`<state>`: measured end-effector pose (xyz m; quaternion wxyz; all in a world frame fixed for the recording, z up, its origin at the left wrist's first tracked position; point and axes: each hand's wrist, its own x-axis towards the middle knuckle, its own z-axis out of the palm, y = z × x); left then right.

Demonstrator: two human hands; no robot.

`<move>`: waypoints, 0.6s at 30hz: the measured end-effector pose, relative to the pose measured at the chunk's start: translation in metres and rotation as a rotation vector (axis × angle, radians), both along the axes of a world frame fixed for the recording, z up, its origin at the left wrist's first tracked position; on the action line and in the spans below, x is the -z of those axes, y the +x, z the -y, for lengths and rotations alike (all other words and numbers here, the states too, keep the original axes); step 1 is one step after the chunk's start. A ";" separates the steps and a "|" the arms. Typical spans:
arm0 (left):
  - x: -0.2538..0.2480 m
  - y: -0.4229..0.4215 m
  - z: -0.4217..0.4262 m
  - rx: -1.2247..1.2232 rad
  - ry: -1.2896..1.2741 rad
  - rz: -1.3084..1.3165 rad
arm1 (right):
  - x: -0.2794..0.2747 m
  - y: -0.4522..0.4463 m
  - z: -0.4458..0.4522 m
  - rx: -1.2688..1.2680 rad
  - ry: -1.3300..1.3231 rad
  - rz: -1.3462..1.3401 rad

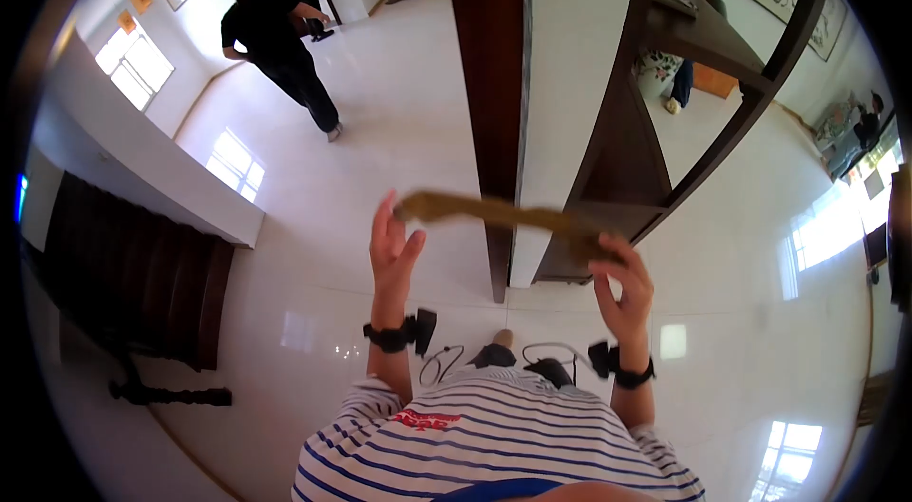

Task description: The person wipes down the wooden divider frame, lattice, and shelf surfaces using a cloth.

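A long brown-yellow strip, probably a folded cloth, stretches between my two hands at chest height, smeared by motion. At its left end my left hand is raised, with the end caught at the fingertips. My right hand grips the other end, with the fingers bent over it. Both wrists wear black straps with small black boxes. The dark wooden post and the foot of the shelf unit stand just beyond the cloth.
A dark wooden shelf unit stands ahead to the right. Dark stairs with a railing lie at left. A person in black walks at the upper left; other people are farther off. Thin cables hang near my feet on the glossy floor.
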<state>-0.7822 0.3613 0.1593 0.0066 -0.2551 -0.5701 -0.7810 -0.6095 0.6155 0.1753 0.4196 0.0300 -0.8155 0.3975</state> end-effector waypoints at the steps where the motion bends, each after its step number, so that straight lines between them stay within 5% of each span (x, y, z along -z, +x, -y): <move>1: -0.016 -0.010 -0.016 0.018 0.040 -0.147 | -0.014 -0.016 -0.006 -0.025 0.066 -0.046; 4: -0.053 -0.041 -0.067 -0.043 -0.075 -0.624 | -0.065 -0.060 -0.019 -0.069 0.240 -0.191; 7: -0.080 -0.046 -0.125 -0.270 -0.335 -0.526 | -0.090 -0.118 -0.014 -0.149 0.138 -0.347; 12: -0.068 -0.047 -0.149 -0.523 -0.226 -0.506 | -0.050 -0.202 0.004 -0.570 -0.069 -0.367; 18: -0.053 -0.055 -0.154 -0.687 -0.274 -0.629 | -0.037 -0.206 0.000 -0.622 -0.090 -0.296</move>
